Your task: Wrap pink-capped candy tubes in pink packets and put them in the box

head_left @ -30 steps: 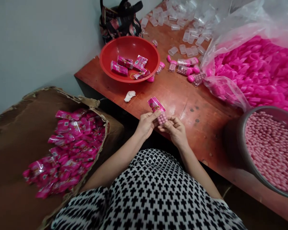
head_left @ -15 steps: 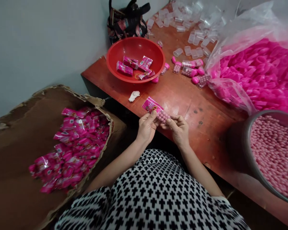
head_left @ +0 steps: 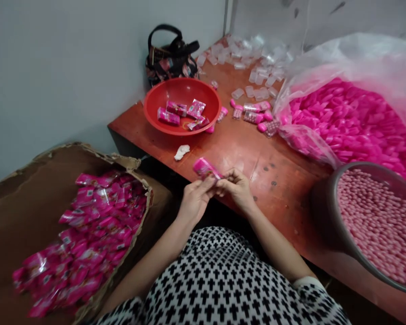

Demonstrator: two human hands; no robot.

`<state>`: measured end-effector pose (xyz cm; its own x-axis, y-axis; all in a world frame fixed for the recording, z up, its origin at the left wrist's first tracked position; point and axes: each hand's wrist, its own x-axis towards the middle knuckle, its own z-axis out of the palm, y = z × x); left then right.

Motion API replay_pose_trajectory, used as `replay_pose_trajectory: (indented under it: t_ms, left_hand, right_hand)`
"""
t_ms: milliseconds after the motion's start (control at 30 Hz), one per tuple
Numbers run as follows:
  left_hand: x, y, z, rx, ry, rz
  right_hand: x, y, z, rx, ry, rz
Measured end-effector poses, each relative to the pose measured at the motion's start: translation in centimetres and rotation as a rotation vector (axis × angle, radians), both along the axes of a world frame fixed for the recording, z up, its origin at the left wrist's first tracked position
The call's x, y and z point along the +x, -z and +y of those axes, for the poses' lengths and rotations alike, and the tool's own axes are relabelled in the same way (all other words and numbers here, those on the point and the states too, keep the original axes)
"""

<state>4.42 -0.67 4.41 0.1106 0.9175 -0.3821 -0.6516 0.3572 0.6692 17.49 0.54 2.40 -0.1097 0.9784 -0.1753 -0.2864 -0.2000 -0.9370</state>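
Observation:
Both of my hands meet over the table's near edge, around one pink printed packet [head_left: 205, 167]. My left hand [head_left: 196, 195] has its thumb and fingers closed on the packet's lower end. My right hand [head_left: 236, 187] pinches the same end from the right. The packet's printed end points up and to the left; its lower end is hidden by my fingers. Beyond it stands a red bowl [head_left: 182, 128] with several pink packets [head_left: 168, 116]. A crumpled white scrap [head_left: 182, 152] lies between the bowl and my hands.
On the left, a torn cardboard box [head_left: 27, 176] holds many pink packets. At the right are a grey tub [head_left: 331, 198] of pink beads and a plastic bag of pink caps [head_left: 358, 117]. Filled bottles [head_left: 253, 117], clear empty containers [head_left: 262, 76] and a handbag [head_left: 171, 67] sit farther back.
The pink beads that showed in the held item are now covered by printed wrap and fingers. My hands have come closer together. The whole view has shifted, with the table things lower and farther left.

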Motion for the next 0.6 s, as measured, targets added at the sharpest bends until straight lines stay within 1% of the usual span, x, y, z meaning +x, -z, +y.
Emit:
replay_pose_trajectory:
  t_ms: [67,100,133,167,200,233,267,300,367,433,500,567,600]
  left_hand:
    - [-2.5,-1.6,0.0,0.025,-0.251,0.048]
    - [-3.9,-2.3,0.0,0.049,-0.404,0.093]
    - [-5.1,-2.8,0.0,0.062,-0.556,0.141]
    - [-6.1,-3.1,-0.1,0.057,-0.675,0.183]
    - [-6.8,-3.0,-0.2,0.03,-0.733,0.214]
    - [-7.1,-2.7,-0.2,0.004,-0.731,0.23]
    - [-7.2,-2.2,-0.3,-0.025,-0.693,0.238]
    - [-6.9,-1.5,-0.4,-0.048,-0.629,0.24]
    - [-5.7,-0.2,-0.5,-0.07,-0.478,0.242]
    - [-4.3,0.9,-0.4,-0.061,-0.331,0.252]
    - [-3.1,1.4,0.3,-0.037,-0.205,0.27]
    - [-2.0,1.7,1.6,-0.007,-0.119,0.298]
    - [-1.4,1.9,2.5,0.009,-0.094,0.313]
  right_hand:
    - [0.8,-0.7,2.2,0.102,-0.051,-0.074]
    - [1.5,-1.1,3.8,0.172,-0.033,-0.152]
    - [2.4,-1.5,5.8,0.244,0.016,-0.263]
    - [3.4,-1.8,8.0,0.322,0.075,-0.408]
    - [4.5,-2.0,10.4,0.382,0.145,-0.599]
    - [5.4,-2.2,13.0,0.416,0.205,-0.818]
    - [6.3,-2.2,15.6,0.425,0.217,-1.027]
    - [6.9,-2.1,18.1,0.426,0.168,-1.209]
    - [7.6,-1.5,22.5,0.439,0.024,-1.475]
    - [7.8,-0.8,25.8,0.459,-0.122,-1.63]
    - [7.7,-0.2,27.9,0.461,-0.234,-1.694]
    - [7.6,0.1,28.5,0.469,-0.282,-1.713]
    - [7.5,0.1,28.3,0.484,-0.272,-1.721]
